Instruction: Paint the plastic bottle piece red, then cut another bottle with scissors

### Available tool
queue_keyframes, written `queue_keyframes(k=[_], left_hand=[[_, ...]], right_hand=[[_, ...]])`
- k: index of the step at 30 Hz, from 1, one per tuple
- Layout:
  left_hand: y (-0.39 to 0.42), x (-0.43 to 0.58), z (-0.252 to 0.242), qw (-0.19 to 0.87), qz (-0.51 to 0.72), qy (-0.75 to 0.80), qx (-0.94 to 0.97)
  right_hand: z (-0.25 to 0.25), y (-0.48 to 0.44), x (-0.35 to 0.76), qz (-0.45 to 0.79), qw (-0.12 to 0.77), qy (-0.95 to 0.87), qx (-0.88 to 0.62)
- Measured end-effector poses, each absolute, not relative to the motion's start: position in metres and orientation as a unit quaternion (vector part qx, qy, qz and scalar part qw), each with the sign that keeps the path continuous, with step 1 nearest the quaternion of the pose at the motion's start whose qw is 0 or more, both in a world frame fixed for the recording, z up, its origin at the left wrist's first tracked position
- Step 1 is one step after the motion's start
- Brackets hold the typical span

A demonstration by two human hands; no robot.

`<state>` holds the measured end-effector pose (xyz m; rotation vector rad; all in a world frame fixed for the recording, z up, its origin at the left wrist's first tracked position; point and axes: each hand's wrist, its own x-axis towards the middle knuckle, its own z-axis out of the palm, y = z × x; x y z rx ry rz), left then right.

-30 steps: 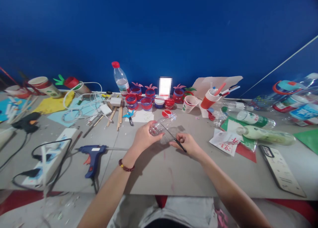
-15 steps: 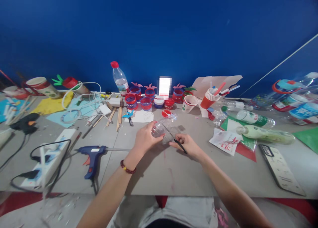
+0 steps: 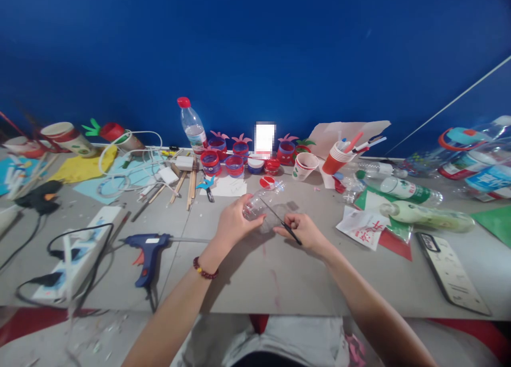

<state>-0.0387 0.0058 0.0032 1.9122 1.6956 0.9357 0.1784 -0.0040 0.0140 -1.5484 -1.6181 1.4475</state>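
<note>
My left hand (image 3: pixel 233 220) is closed around a clear plastic bottle piece (image 3: pixel 255 204) just above the table, fingers behind it and thumb along its near side. In my right hand (image 3: pixel 301 231) are black-handled scissors (image 3: pixel 288 228), seen nearly edge-on. Their thin metal blades point away and to the left, across the right side of the clear plastic. Whether the blades are parted, I cannot tell. A round red-and-white piece (image 3: pixel 267 182) lies just beyond the plastic.
Left stand a blue glue gun (image 3: pixel 149 250) and a white power strip (image 3: pixel 83 250). Along the wall are small red-and-blue cups (image 3: pixel 235 166), a red-capped bottle (image 3: pixel 194 127) and a paper cup (image 3: pixel 305 166). Plastic bottles (image 3: pixel 411 190) and a phone (image 3: pixel 451 274) lie right.
My right hand and the scissors have shifted very slightly, with the handle turned a little. My left hand still holds the clear plastic in the same place.
</note>
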Motion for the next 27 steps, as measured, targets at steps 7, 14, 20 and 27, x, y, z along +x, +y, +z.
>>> queue_keyframes(k=[7, 14, 20, 27], left_hand=[[0.007, -0.039, 0.002, 0.219, 0.342, 0.609, 0.681], [0.009, -0.042, -0.001, 0.157, 0.347, 0.617, 0.689], [0.009, -0.043, -0.001, 0.128, 0.344, 0.612, 0.7], [0.006, -0.04, 0.0, 0.107, 0.327, 0.614, 0.711]], right_hand=[[0.013, -0.003, 0.178, 0.499, 0.242, -0.611, -0.565], [0.011, -0.004, 0.176, 0.499, 0.235, -0.612, -0.567], [0.014, -0.004, 0.176, 0.501, 0.229, -0.608, -0.571], [0.004, -0.007, 0.176, 0.531, 0.244, -0.589, -0.558]])
